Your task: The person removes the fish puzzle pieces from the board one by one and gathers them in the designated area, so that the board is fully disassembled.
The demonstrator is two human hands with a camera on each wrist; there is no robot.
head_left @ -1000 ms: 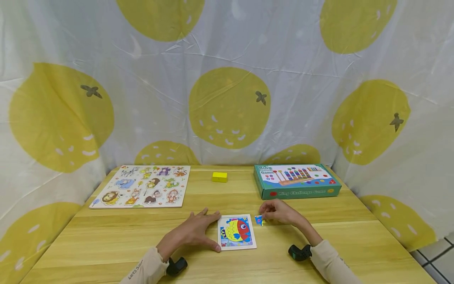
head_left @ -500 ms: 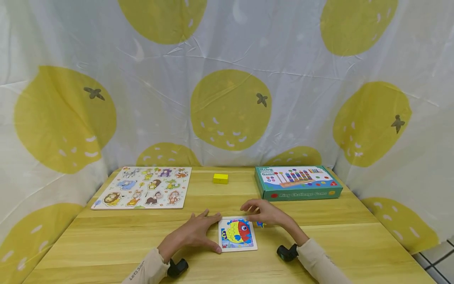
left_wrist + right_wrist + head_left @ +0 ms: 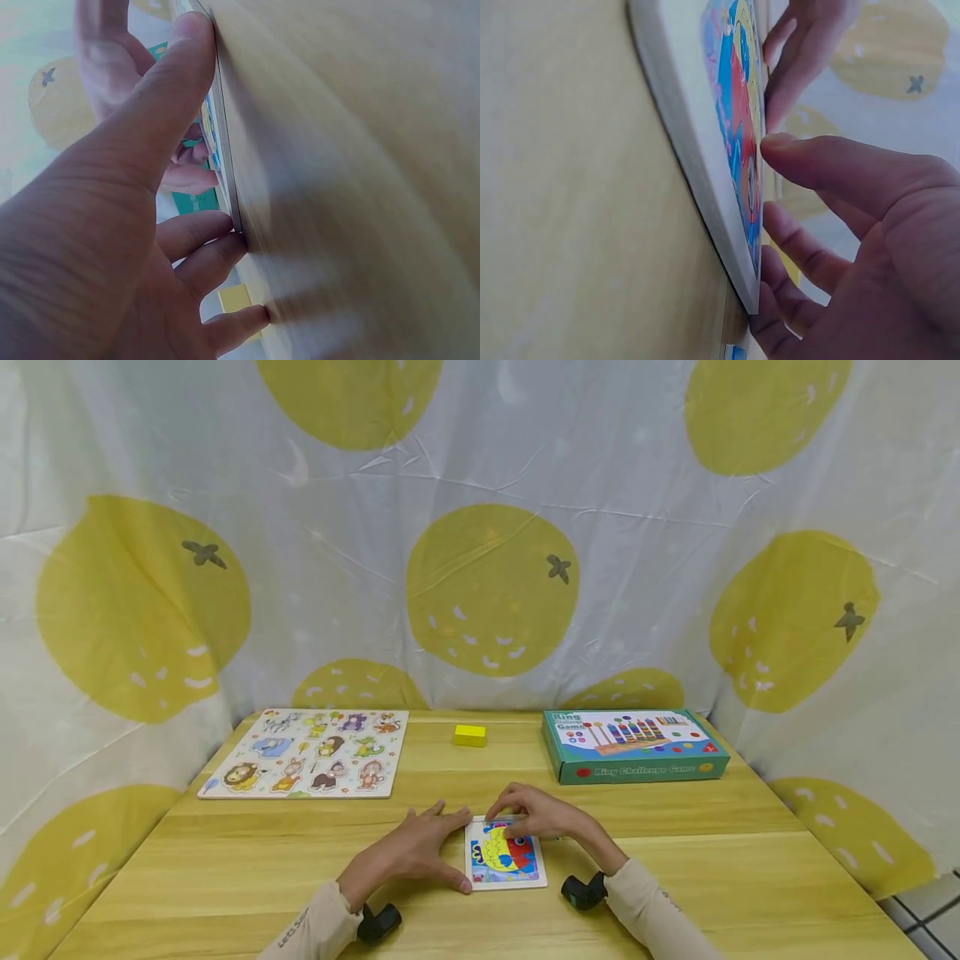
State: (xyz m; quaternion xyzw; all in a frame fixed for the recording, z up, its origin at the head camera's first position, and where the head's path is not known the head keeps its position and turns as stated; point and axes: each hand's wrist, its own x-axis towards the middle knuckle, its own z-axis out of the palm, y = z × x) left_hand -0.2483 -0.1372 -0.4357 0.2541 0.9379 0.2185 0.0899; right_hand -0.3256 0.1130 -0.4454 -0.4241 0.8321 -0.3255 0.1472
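the square fish puzzle [image 3: 497,860] lay on the table [image 3: 225,877], just right of the spread left hand [image 3: 411,852], which touched it; the right hand [image 3: 543,815], thumb and fingers parted, arched over its far right part.

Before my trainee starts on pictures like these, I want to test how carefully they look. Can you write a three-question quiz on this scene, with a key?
1. Multiple choice: what sits between the animal board and the green box on the table?
a) a red cup
b) a yellow block
c) a blue bowl

2. True or false: the left hand is at the left edge of the fish puzzle, while the right hand reaches over its far part.

3. Fill in: the front of the green box reads "Ring Challenge ____".

Key: 1. b; 2. true; 3. Game
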